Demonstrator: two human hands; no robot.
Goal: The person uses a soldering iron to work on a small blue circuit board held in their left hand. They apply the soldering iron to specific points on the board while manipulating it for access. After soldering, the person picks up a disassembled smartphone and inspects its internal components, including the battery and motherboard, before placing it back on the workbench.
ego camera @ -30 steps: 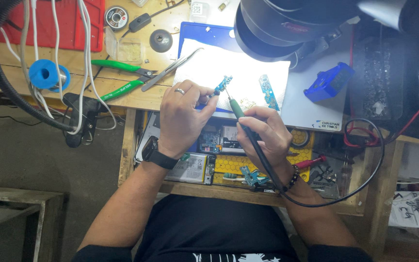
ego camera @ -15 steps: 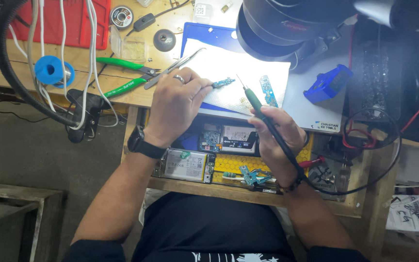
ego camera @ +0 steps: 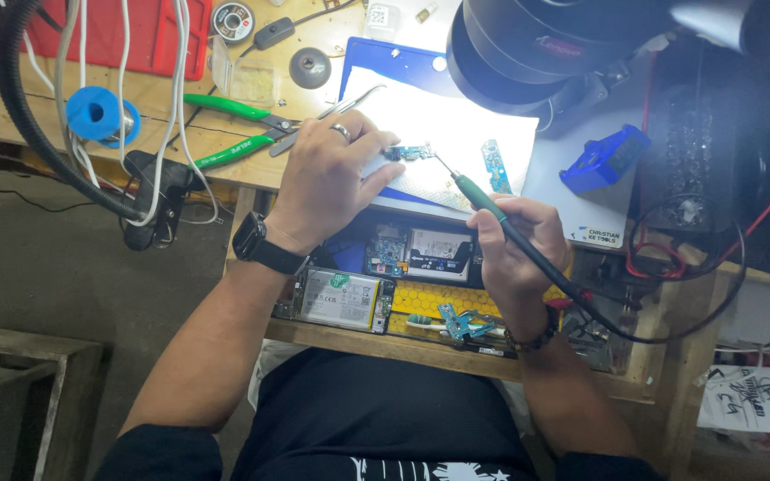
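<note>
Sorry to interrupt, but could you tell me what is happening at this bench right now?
A person is working on a small green circuit board lying on a brightly lit white sheet. The left hand pins the board down while holding tweezers. The right hand holds a green-handled soldering iron like a pen, its tip right beside the board. An opened phone lies just below the hands, and green pliers rest to the left.

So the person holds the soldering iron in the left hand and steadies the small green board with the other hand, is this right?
Not quite: the hands are swapped. The head view shows the soldering iron in the right hand, while the left hand steadies the small green board on the lit white sheet.
</note>
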